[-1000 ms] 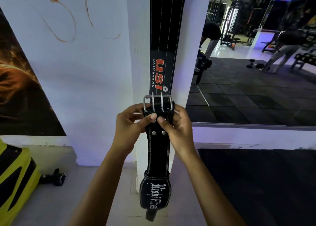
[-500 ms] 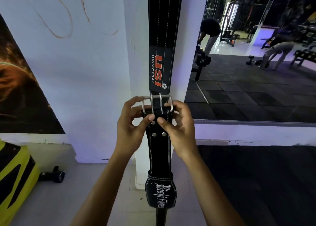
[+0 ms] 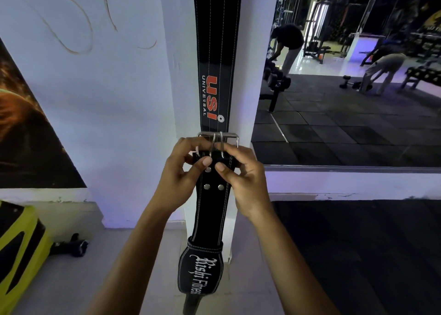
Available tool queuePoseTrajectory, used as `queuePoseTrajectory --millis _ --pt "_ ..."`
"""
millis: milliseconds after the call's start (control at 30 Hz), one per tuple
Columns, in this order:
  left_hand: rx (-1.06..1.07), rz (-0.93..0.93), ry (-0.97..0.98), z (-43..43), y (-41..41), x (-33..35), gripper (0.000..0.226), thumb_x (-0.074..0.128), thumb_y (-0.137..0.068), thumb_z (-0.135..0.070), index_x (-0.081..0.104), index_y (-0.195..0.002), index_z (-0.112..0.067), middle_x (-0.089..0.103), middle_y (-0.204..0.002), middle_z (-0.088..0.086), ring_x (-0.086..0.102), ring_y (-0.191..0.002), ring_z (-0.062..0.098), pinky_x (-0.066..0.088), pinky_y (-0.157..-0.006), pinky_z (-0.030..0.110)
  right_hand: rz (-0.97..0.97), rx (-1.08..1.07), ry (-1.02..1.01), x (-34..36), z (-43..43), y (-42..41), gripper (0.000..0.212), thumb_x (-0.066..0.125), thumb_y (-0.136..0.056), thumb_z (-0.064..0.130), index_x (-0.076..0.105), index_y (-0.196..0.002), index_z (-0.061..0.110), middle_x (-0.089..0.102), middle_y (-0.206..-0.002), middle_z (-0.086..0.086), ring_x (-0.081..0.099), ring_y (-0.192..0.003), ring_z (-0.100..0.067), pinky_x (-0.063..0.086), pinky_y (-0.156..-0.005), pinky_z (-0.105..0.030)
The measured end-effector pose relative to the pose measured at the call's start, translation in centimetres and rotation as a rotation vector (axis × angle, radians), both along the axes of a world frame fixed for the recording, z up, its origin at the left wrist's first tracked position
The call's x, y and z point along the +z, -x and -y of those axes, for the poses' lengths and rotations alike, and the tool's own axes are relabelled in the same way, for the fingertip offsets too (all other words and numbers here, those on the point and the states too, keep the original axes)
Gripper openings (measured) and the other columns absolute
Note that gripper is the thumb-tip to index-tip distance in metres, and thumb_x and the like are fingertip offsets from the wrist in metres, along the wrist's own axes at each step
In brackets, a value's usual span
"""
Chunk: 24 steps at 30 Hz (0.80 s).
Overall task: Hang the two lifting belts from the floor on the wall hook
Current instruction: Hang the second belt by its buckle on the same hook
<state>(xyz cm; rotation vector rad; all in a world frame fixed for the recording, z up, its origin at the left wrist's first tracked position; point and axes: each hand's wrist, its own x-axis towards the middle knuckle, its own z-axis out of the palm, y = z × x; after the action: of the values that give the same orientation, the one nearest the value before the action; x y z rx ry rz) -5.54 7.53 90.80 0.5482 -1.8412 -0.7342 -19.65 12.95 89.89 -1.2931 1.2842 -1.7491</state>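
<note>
A black lifting belt with red USI lettering (image 3: 216, 52) hangs flat against the white pillar (image 3: 177, 76), its top out of frame. In front of its lower part I hold a second black belt (image 3: 211, 214) by its buckle end. Its steel two-prong buckle (image 3: 217, 141) sits just under the USI logo. My left hand (image 3: 181, 171) pinches the left side of that end and my right hand (image 3: 241, 176) the right side, thumbs on the front. The second belt hangs down to a wide part with white script (image 3: 201, 274). No hook is in view.
A large wall mirror (image 3: 346, 76) to the right reflects a gym floor, benches, dumbbells and two bent-over people. A yellow and black object (image 3: 16, 255) stands at lower left, with a small dark dumbbell (image 3: 71, 245) beside it on the grey floor. Dark mats (image 3: 358, 255) cover the floor at right.
Both hands have raised the buckle end slightly up the hanging belt, and my fingers have shifted onto the buckle prongs. The lower belt has swung a little to the left.
</note>
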Motion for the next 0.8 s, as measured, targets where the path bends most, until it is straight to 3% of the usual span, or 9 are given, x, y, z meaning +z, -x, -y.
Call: queuePoseTrajectory --millis 100,167,267,400,567,700,800 --pt "0.024 0.009 0.028 -0.1 0.3 0.2 0.013 0.057 -0.092 -0.006 0.060 -0.098 -0.016 0.057 -0.095 -0.001 0.058 -0.088 0.022 0.044 -0.077 0.022 -0.063 -0.025 0.081 0.9 -0.2 -0.2 0.026 0.071 -0.081 -0.002 0.071 -0.090 0.023 0.058 -0.116 -0.013 0.059 -0.106 -0.004 0.048 -0.087 -0.014" --pt "0.007 -0.033 -0.013 -0.2 0.4 0.2 0.017 0.056 -0.093 -0.006 0.056 -0.108 -0.015 0.057 -0.097 0.000 0.059 -0.086 0.022 0.046 -0.075 0.028 -0.082 -0.030 0.099 1.1 0.0 -0.3 0.028 0.072 -0.080 -0.002 0.069 -0.083 0.026 0.056 -0.115 -0.011 0.058 -0.106 -0.004 0.046 -0.084 -0.009" --pt "0.001 -0.001 -0.016 -0.2 0.2 0.4 0.036 0.055 -0.094 -0.005 0.054 -0.129 -0.015 0.058 -0.102 0.007 0.061 -0.090 0.015 0.048 -0.078 0.020 -0.118 -0.030 0.144 0.8 0.2 -0.1 0.026 0.073 -0.078 0.005 0.069 -0.082 0.031 0.055 -0.112 -0.005 0.057 -0.111 -0.011 0.044 -0.093 -0.013" --pt "0.055 0.043 -0.019 -0.5 0.0 0.4 0.026 0.055 -0.094 -0.007 0.064 -0.116 -0.017 0.053 -0.097 0.003 0.056 -0.091 0.004 0.043 -0.084 0.012 -0.101 -0.026 0.180 0.2 0.5 0.0 0.025 0.073 -0.078 0.010 0.071 -0.087 0.033 0.059 -0.113 -0.006 0.058 -0.114 -0.014 0.045 -0.098 -0.019" --pt "0.092 -0.017 0.015 -0.6 0.1 0.7 0.021 0.058 -0.091 -0.004 0.067 -0.102 -0.020 0.058 -0.094 0.001 0.059 -0.089 0.015 0.046 -0.079 0.018 -0.121 -0.054 0.227 0.2 0.4 -0.4 0.026 0.072 -0.082 0.004 0.069 -0.091 0.028 0.060 -0.112 -0.010 0.057 -0.111 0.000 0.045 -0.097 -0.019" --pt "0.162 -0.111 0.080 -1.3 0.8 0.7 0.024 0.062 -0.089 0.002 0.064 -0.105 -0.015 0.062 -0.096 0.009 0.059 -0.085 0.003 0.046 -0.073 0.016 -0.149 -0.058 0.253 0.6 0.2 -0.1 0.039 0.070 -0.086 0.009 0.064 -0.121 0.024 0.059 -0.121 -0.009 0.057 -0.117 -0.012 0.048 -0.100 -0.028" --pt "0.103 -0.249 -0.088 -1.5 0.9 1.0 0.042 0.067 -0.087 -0.006 0.052 -0.121 -0.026 0.063 -0.091 -0.009 0.064 -0.080 0.015 0.054 -0.070 0.035 -0.163 -0.080 0.271 0.9 0.2 0.1 0.046 0.071 -0.086 0.009 0.056 -0.127 0.024 0.058 -0.122 -0.007 0.059 -0.113 -0.012 0.051 -0.094 -0.030"
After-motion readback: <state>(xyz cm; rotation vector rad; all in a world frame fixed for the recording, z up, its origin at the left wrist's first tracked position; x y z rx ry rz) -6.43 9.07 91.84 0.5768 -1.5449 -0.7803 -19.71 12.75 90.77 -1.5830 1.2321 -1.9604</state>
